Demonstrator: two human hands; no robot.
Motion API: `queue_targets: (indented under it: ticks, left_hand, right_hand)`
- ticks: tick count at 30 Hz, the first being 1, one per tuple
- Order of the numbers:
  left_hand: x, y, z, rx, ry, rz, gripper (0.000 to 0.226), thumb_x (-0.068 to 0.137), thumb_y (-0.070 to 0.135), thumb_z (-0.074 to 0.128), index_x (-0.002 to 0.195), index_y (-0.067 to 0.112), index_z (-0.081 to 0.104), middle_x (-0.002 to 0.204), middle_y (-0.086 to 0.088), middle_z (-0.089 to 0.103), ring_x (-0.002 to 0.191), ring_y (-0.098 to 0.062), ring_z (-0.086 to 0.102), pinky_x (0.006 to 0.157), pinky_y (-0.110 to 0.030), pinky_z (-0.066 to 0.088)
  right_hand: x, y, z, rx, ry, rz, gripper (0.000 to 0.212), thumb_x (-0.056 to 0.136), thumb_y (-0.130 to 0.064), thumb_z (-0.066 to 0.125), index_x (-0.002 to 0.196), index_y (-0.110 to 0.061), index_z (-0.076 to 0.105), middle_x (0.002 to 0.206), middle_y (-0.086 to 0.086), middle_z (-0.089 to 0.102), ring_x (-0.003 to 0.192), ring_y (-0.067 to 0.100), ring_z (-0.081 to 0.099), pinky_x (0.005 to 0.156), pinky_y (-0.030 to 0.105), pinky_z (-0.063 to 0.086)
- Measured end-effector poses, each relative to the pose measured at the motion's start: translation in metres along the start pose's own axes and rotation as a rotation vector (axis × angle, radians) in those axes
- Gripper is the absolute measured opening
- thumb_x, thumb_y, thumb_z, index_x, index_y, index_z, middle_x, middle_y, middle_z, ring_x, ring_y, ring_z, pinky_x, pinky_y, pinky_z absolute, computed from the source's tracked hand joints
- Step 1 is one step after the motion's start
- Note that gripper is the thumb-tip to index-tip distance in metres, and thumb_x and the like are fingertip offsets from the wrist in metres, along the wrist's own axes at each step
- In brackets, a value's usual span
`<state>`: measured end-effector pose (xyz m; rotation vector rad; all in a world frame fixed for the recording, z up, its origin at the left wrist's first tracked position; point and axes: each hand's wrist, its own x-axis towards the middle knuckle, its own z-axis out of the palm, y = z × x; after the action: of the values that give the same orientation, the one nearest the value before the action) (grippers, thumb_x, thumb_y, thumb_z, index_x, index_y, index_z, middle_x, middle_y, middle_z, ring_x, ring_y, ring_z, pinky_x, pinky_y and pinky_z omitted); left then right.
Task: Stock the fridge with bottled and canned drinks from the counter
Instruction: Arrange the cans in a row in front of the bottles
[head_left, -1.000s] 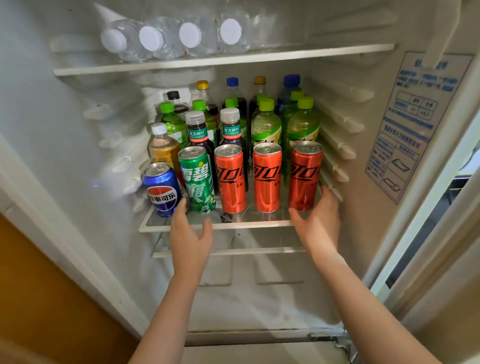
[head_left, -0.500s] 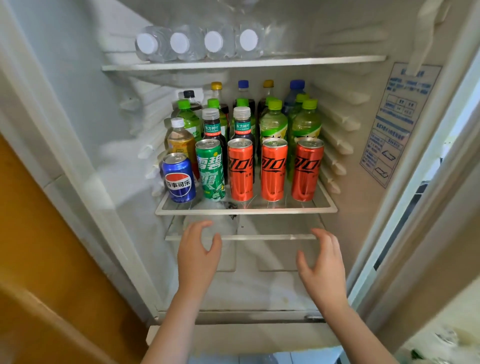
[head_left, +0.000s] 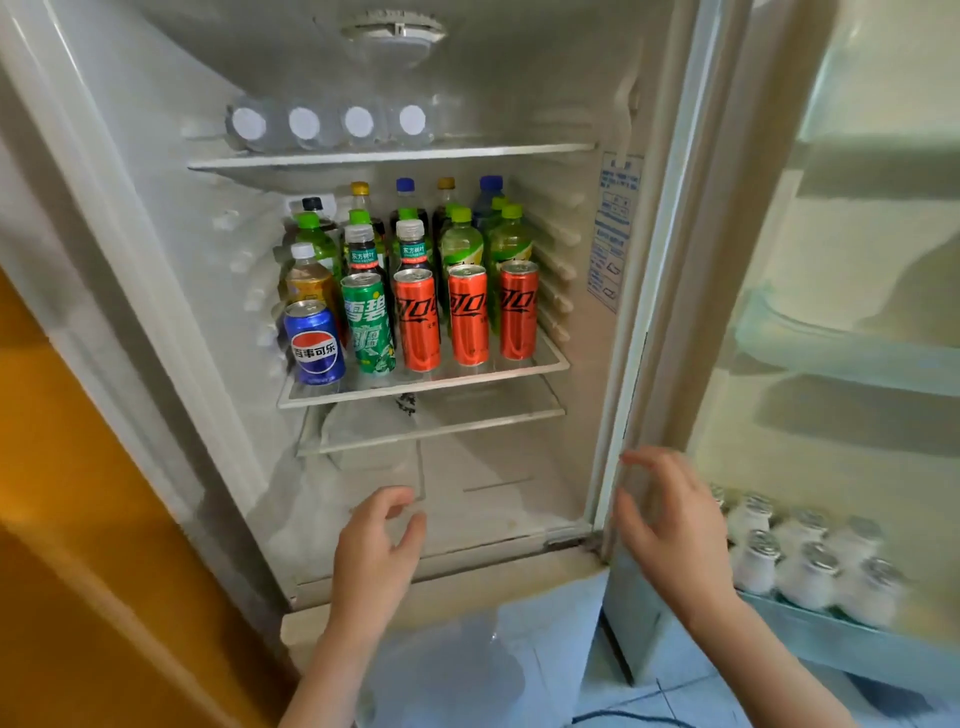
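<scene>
Middle shelf (head_left: 423, 385) full: cans along front edge, bottles behind. Left hand (head_left: 375, 553) and right hand (head_left: 670, 525) empty, fingers loosely spread. Stocking looks near done.

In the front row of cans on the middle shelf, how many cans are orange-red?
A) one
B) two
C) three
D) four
C: three orange-red cans stand side by side at the right of the row, after the blue can and the green can.
</scene>
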<state>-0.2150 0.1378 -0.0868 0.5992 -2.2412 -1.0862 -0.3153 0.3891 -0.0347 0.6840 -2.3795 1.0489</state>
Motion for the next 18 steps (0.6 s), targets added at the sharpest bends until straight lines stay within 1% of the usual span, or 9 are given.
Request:
queue_targets:
  ticks: [3, 5, 8, 11, 14, 16, 18]
  left_hand:
    - [-0.012, 0.015, -0.001, -0.024, -0.013, 0.040, 0.020, 0.087, 0.016, 0.065, 0.105, 0.022, 0.062, 0.101, 0.014, 0.062, 0.100, -0.008, 0.058, 0.085, -0.024, 0.043]
    - [-0.020, 0.029, -0.003, -0.052, -0.019, 0.064, 0.020, 0.088, 0.016, 0.065, 0.107, 0.021, 0.063, 0.103, 0.012, 0.063, 0.099, -0.006, 0.058, 0.085, -0.023, 0.043]
    - [-0.033, 0.050, -0.007, -0.099, -0.033, 0.098, 0.019, 0.089, 0.019, 0.063, 0.107, 0.026, 0.061, 0.103, 0.018, 0.062, 0.099, 0.004, 0.056, 0.081, -0.016, 0.042]
    - [-0.047, 0.065, -0.011, -0.114, -0.036, 0.117, 0.018, 0.090, 0.021, 0.062, 0.105, 0.030, 0.060, 0.100, 0.024, 0.062, 0.098, 0.010, 0.055, 0.078, -0.010, 0.039]
    - [-0.063, 0.076, -0.012, -0.129, -0.011, 0.104, 0.017, 0.090, 0.021, 0.060, 0.103, 0.031, 0.060, 0.098, 0.024, 0.062, 0.097, 0.010, 0.056, 0.076, -0.009, 0.039]
    - [-0.077, 0.083, -0.010, -0.123, 0.007, 0.096, 0.015, 0.091, 0.020, 0.059, 0.103, 0.031, 0.061, 0.098, 0.024, 0.061, 0.096, 0.009, 0.055, 0.076, -0.011, 0.040]
    - [-0.095, 0.091, -0.005, -0.122, 0.016, 0.068, 0.014, 0.092, 0.020, 0.059, 0.102, 0.030, 0.061, 0.099, 0.023, 0.061, 0.097, 0.008, 0.055, 0.076, -0.013, 0.041]
  right_hand:
    - [0.001, 0.002, -0.042, -0.057, 0.146, -0.003, 0.028, 0.077, 0.003, 0.067, 0.104, -0.005, 0.063, 0.109, 0.008, 0.063, 0.104, 0.029, 0.058, 0.087, 0.028, 0.038]
    - [0.003, 0.003, -0.067, -0.098, 0.262, -0.007, 0.028, 0.078, 0.001, 0.066, 0.106, -0.003, 0.062, 0.112, 0.011, 0.061, 0.108, 0.030, 0.055, 0.092, 0.026, 0.034]
    - [0.009, 0.008, -0.100, -0.146, 0.407, 0.009, 0.037, 0.077, -0.010, 0.060, 0.112, 0.001, 0.059, 0.119, 0.018, 0.056, 0.114, 0.035, 0.048, 0.099, 0.026, 0.029]
    - [0.019, 0.019, -0.130, -0.248, 0.490, -0.007, 0.049, 0.075, -0.014, 0.058, 0.120, 0.005, 0.053, 0.125, 0.024, 0.050, 0.118, 0.041, 0.043, 0.104, 0.035, 0.026]
    - [0.027, 0.036, -0.153, -0.367, 0.460, 0.004, 0.058, 0.076, -0.018, 0.056, 0.127, 0.007, 0.047, 0.131, 0.028, 0.046, 0.126, 0.044, 0.038, 0.110, 0.046, 0.025]
    - [0.030, 0.047, -0.165, -0.422, 0.378, 0.016, 0.062, 0.076, -0.019, 0.059, 0.130, 0.008, 0.044, 0.134, 0.030, 0.044, 0.131, 0.046, 0.033, 0.112, 0.050, 0.024]
    - [0.029, 0.055, -0.175, -0.486, 0.291, -0.003, 0.063, 0.077, -0.017, 0.063, 0.131, 0.008, 0.044, 0.133, 0.030, 0.044, 0.132, 0.046, 0.033, 0.111, 0.052, 0.026]
